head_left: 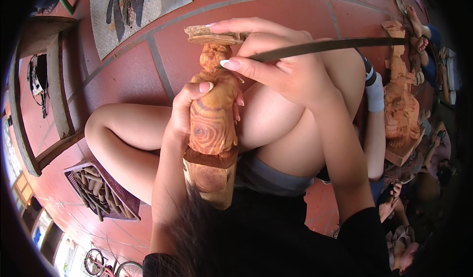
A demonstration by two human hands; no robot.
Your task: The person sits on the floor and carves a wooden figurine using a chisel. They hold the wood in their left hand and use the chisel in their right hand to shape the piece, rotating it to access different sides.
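Note:
A carved wooden figure (213, 122) with ringed orange-brown grain lies over my lap, its block base toward my body. My left hand (183, 104) is wrapped round its upper body, thumb on top, fingertips showing at the far side. In my right hand (293, 72) is a long, dark, flat file-like tool (340, 45), pinched by thumb and fingers. The tool's tip is at the figure's neck, just below the carved head. My right index finger reaches over the rough wooden top piece (207, 34) above the head. Whether the tip touches the wood is hard to tell.
A mat (103, 35) with several dark flat tools lies on the red tiled floor ahead. At left are a wooden frame (59, 85) and a purple basket (125, 210) of tool handles. A larger carving (401, 104) stands at right, with other people beyond it.

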